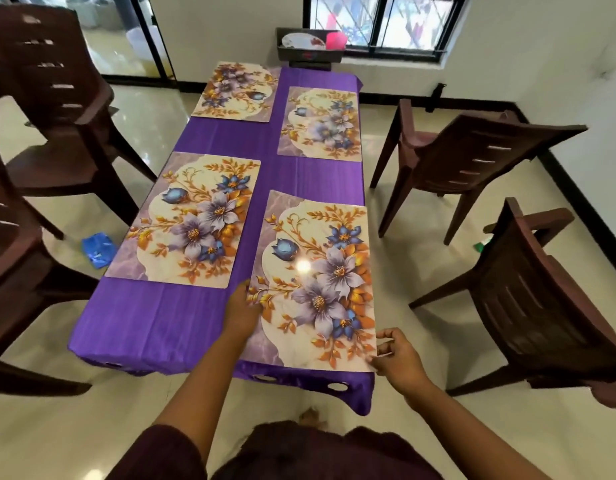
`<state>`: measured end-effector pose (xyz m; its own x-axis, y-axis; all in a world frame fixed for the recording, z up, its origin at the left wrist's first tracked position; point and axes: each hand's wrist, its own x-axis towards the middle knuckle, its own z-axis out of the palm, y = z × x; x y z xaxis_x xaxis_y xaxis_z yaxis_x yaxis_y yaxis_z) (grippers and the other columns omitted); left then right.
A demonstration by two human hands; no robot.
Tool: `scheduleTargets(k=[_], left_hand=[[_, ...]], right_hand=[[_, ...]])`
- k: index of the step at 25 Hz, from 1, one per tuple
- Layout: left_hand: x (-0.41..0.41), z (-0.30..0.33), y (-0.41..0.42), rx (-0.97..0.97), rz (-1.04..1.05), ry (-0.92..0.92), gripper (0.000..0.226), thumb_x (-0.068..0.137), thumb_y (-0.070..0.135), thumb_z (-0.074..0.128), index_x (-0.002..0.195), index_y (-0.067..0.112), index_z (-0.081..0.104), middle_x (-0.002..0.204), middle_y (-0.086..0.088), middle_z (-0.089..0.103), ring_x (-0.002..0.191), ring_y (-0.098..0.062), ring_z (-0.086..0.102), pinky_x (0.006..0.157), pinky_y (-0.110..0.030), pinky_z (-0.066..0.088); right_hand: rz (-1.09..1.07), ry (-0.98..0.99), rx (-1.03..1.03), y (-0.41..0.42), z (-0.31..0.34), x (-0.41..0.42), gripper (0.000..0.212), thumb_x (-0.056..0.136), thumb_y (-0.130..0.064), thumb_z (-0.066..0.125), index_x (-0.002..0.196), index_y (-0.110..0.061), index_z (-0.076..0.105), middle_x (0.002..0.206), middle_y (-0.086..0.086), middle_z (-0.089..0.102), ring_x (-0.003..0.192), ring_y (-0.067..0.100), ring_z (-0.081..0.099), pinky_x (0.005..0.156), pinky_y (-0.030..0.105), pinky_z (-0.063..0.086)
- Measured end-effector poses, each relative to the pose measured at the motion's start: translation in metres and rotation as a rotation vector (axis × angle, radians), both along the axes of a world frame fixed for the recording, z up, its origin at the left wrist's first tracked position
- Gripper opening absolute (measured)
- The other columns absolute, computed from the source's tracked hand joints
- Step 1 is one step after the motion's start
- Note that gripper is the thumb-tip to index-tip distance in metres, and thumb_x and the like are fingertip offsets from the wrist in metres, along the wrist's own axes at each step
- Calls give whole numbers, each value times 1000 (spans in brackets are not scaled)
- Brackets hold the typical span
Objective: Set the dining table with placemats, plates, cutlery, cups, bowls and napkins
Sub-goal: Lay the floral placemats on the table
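four flowered placemats on a purple tablecloth [154,327]. the left hand [242,311] lies flat, fingers straight, on the left edge of the near right placemat [317,278]; the right hand [398,358] pinches its near right corner. brown chairs [472,157] stand around.

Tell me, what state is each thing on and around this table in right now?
Near right placemat: flat, both hands at its edges.
Other three placemats: flat, bare.
Left hand: fingers on the mat's left edge.
Right hand: pinching the mat's near right corner.
Crate: holds a plate, pink item.
Chairs: pulled back.
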<state>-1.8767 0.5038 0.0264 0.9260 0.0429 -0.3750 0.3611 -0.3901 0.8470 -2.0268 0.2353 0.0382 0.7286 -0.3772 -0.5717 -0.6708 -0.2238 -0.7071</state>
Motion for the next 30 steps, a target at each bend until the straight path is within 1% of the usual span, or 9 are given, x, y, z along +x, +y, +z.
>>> scheduleTargets(k=[3, 7, 13, 17, 19, 22, 25, 28, 30], left_hand=[[4, -11, 3, 77, -19, 4, 45, 85, 0, 66, 126, 14, 58, 114, -3, 62, 103, -23, 60, 86, -35, 52], [8, -24, 11, 294, -56, -50, 49, 77, 14, 76, 124, 17, 62, 117, -12, 55, 106, -30, 57, 89, -44, 52], [5, -27, 15, 368, -64, -61, 48, 79, 16, 75, 125, 10, 62, 118, -17, 52, 110, -34, 51, 88, -38, 45], [1, -26, 15, 353, -41, -75, 48, 82, 13, 73, 128, 9, 59, 121, -17, 51, 112, -34, 50, 93, -39, 45], [0, -24, 14, 349, -52, -95, 47, 82, 15, 73, 127, 11, 59, 121, -15, 52, 111, -32, 52, 91, -38, 46], [-2, -22, 14, 355, -60, -123, 48, 82, 17, 74, 128, 12, 60, 119, -13, 52, 108, -29, 53, 85, -33, 44], [-5, -23, 16, 365, -80, -135, 50, 84, 22, 73, 130, 13, 58, 120, -12, 52, 110, -28, 52, 83, -31, 43], [-4, -27, 20, 386, -132, -149, 55, 86, 28, 72, 136, 15, 53, 123, -11, 50, 113, -28, 48, 85, -35, 45], [-5, -28, 21, 412, -152, -148, 58, 87, 30, 71, 139, 16, 51, 123, -10, 49, 114, -28, 46, 85, -34, 43]], right_hand=[[42, 27, -49, 0, -5, 4, 38, 84, -2, 70, 111, -20, 51, 94, 11, 63, 84, 24, 64, 63, 31, 55], [77, 54, -81, 2, -9, 6, 39, 83, -2, 71, 111, -18, 49, 94, 8, 60, 84, 22, 63, 65, 33, 55], [114, 58, -127, 2, -11, 13, 39, 79, -6, 76, 105, -20, 50, 90, 8, 63, 85, 22, 65, 73, 45, 59], [74, 53, -93, 0, -11, 13, 40, 76, -4, 78, 103, -20, 52, 86, 9, 64, 82, 22, 64, 73, 42, 56], [59, 66, -64, -3, -12, 12, 40, 76, -3, 77, 103, -19, 52, 85, 8, 64, 81, 21, 63, 71, 40, 55], [42, 67, -46, -5, -15, 12, 41, 76, -2, 76, 103, -21, 52, 84, 10, 65, 81, 23, 64, 73, 43, 55], [38, 60, -28, -6, -16, 10, 50, 78, -2, 75, 115, -22, 48, 84, 10, 64, 80, 21, 63, 72, 43, 55], [93, 40, -12, -7, -13, 7, 72, 80, -3, 75, 133, -33, 36, 86, 10, 63, 84, 20, 66, 70, 35, 58], [151, 32, -36, -8, -13, 6, 78, 81, -5, 75, 138, -37, 32, 86, 9, 64, 85, 21, 67, 73, 38, 60]])
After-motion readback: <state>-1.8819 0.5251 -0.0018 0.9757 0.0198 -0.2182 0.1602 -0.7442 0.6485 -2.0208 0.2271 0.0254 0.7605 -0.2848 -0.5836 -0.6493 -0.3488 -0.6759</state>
